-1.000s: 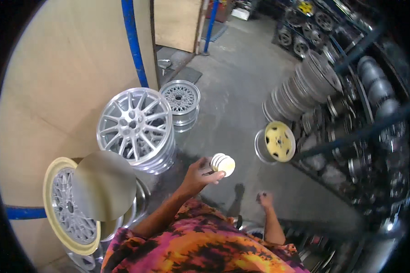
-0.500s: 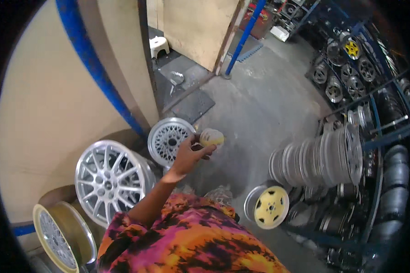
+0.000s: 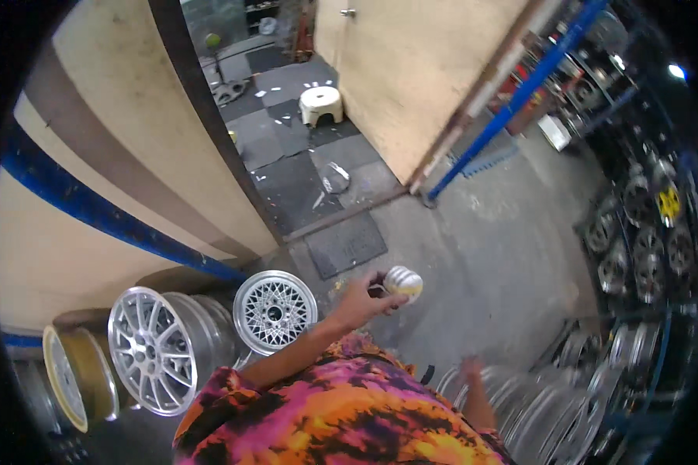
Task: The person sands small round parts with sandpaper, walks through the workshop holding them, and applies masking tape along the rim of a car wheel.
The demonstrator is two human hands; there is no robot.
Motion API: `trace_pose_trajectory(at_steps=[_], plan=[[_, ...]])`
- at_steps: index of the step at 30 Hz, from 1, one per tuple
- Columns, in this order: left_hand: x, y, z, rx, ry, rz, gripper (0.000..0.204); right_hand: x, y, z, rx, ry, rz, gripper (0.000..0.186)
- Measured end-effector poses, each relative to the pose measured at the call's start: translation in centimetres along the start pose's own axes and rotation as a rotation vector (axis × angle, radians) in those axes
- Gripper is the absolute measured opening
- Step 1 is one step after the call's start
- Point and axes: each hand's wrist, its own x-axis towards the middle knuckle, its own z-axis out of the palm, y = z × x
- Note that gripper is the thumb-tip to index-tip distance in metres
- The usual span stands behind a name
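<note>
My left hand (image 3: 368,298) is closed on a short stack of round discs (image 3: 403,283), white and silver with some pale yellow, held out over the grey floor. Beyond my left forearm is a silver mesh-pattern wheel rim (image 3: 274,312). A multi-spoke silver rim (image 3: 151,349) leans further left, beside a gold-lipped rim (image 3: 62,376). My right hand (image 3: 473,372) is low on the right, near a stack of silver rims (image 3: 554,411); motion blur hides how its fingers are set.
Ahead, an open doorway shows a white stool (image 3: 320,105) on floor mats. A wooden door (image 3: 388,77), a blue post (image 3: 512,101) and a dark mat (image 3: 347,246) lie along it. Racks of rims (image 3: 644,232) line the right; a panelled wall (image 3: 62,256) is on the left.
My view has swung left and forward toward the doorway, so the rack shifts right and more room interior shows. My left hand keeps hold of the discs; my right hand has come back into view.
</note>
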Motion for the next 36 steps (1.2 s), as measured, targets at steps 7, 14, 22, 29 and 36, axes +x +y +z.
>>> trace_pose_trajectory(at_steps=[7, 14, 22, 29, 36], plan=[[11.0, 2.8, -7.3, -0.075, 0.386, 0.008, 0.052, 16.5, -49.9, 7.3, -0.128, -0.171, -0.322, 0.033], [23.6, 14.4, -18.1, -0.113, 0.563, 0.061, 0.052, 11.9, -69.9, 25.8, -0.117, -0.683, -0.553, 0.032], [31.8, 21.6, -27.7, -0.132, 0.819, 0.214, 0.051, 12.2, -94.4, 39.9, -0.256, -0.929, -1.245, 0.034], [39.9, 22.7, -37.4, -0.267, 1.080, 0.161, 0.056, 16.3, -112.3, 50.5, -0.385, -1.113, -1.381, 0.047], [47.5, 32.0, -49.1, -0.366, 1.180, 0.248, 0.059, 11.5, -130.6, 60.1, -0.495, -1.335, -1.702, 0.078]])
